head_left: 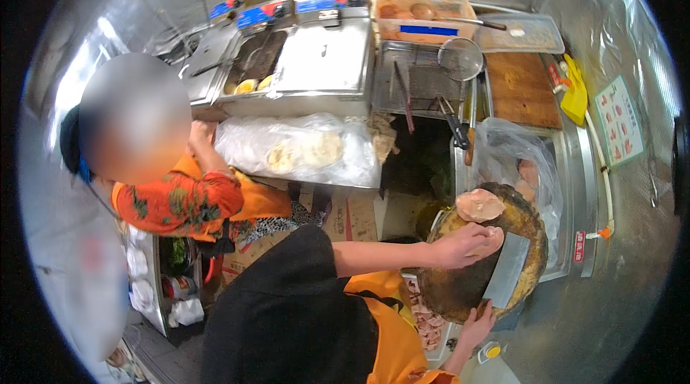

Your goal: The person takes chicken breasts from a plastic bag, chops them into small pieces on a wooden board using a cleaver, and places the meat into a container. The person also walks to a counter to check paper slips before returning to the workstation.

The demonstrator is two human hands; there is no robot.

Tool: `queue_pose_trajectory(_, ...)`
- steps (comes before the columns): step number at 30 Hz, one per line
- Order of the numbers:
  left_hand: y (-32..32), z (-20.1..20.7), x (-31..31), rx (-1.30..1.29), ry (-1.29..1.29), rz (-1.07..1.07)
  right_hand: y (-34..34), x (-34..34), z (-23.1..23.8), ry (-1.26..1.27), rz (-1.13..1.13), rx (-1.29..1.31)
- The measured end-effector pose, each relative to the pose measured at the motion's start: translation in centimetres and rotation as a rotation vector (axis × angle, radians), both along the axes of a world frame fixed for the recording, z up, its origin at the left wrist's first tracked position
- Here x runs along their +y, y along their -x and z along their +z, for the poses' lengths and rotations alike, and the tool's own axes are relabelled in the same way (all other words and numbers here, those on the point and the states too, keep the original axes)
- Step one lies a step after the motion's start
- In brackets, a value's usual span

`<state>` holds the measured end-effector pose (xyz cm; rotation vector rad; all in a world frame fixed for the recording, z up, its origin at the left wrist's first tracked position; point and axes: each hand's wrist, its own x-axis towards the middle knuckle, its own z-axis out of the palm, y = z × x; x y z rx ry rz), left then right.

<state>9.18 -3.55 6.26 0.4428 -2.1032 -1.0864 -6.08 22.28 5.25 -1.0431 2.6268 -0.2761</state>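
A round wooden chopping block [449,287] stands at the right, with a pale pink piece of raw meat [480,206] on its far part. My left hand [466,246] is closed over a smaller piece of raw meat [496,234], just nearer than the larger one. The broad metal blade of a cleaver [509,269] lies close to the block's surface, to the right of that hand. My right hand [476,324] grips the cleaver at its near end, by the block's front edge; the handle is mostly hidden in the fingers.
Cut meat fills a tray [425,316] below the block. Behind are a clear bag of meat [528,161], a wooden board [521,89], tongs [453,125] and a wire strainer [461,59]. A co-worker [180,197] stands left, beside plastic-covered flat dough rounds [305,152] and fryers [323,57].
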Motion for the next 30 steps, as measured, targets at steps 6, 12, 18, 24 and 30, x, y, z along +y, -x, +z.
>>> queue_pose_trajectory(6, -12.8, -0.7, 4.1, -0.277, -0.207, 0.209, -0.3, 0.9, 1.0, -0.029, 0.097, 0.039)
queue_pose_trajectory(12, -20.3, 0.1, 6.6, -0.343, -0.375, 0.424, -0.5, 1.1, 0.1, 0.037, 0.005, 0.022)
queue_pose_trajectory(18, -19.7, -0.2, 6.7, -0.216, -0.518, 0.476, 0.7, 1.4, -1.3, 0.039, 0.034, 0.035)
queue_pose_trajectory(24, -13.8, -0.2, 3.4, -0.303, -0.437, 0.281, 1.9, 2.0, -1.7, 0.082, 0.056, -0.021)
queue_pose_trajectory(30, -10.0, -1.6, 2.1, -0.221, -0.431, 0.238, 1.3, 0.8, -1.0, 0.103, 0.064, -0.003)
